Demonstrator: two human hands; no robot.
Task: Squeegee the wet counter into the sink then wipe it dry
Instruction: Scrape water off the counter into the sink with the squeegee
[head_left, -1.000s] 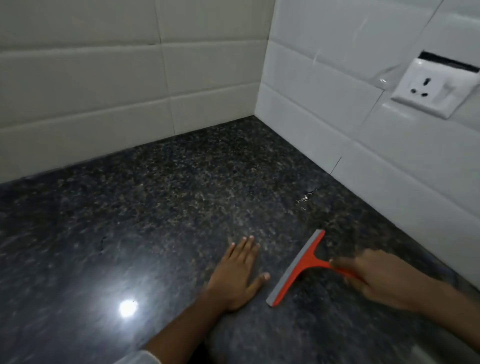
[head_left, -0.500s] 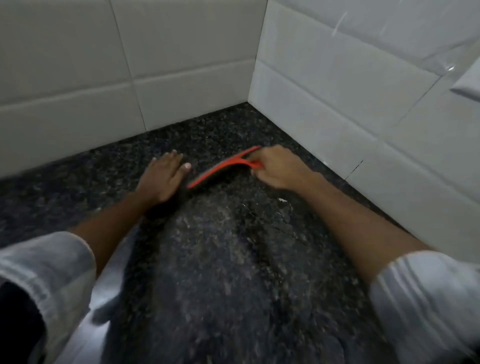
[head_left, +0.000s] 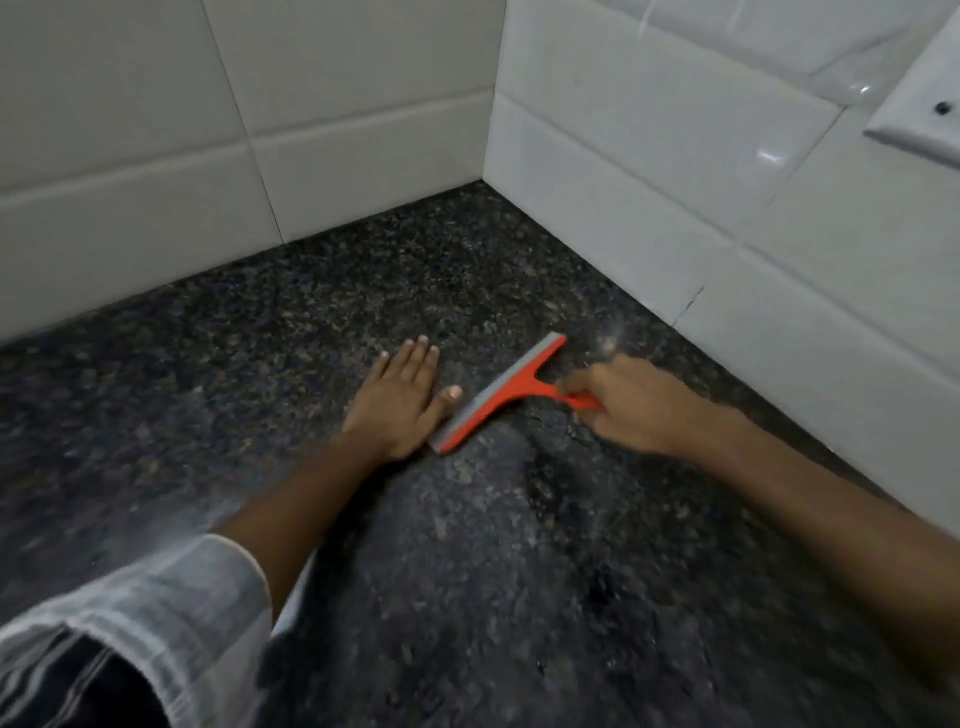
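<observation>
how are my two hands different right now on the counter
The left hand lies flat and open, palm down, holding nothing; the right hand is closed around the handle of the red squeegee. The left hand sits left of the blade, the right behind it. Both are low over the dark counter.

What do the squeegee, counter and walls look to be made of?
Squeegee: likely moulded plastic, matte orange, with a grey, probably rubber, blade strip. Counter: dark speckled stone, probably polished granite. Walls: glazed white ceramic tiles, with glossy highlights and grout lines.

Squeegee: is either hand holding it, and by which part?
The right hand grips the red squeegee by its handle. The left hand lies flat on the counter, holding nothing.
</observation>
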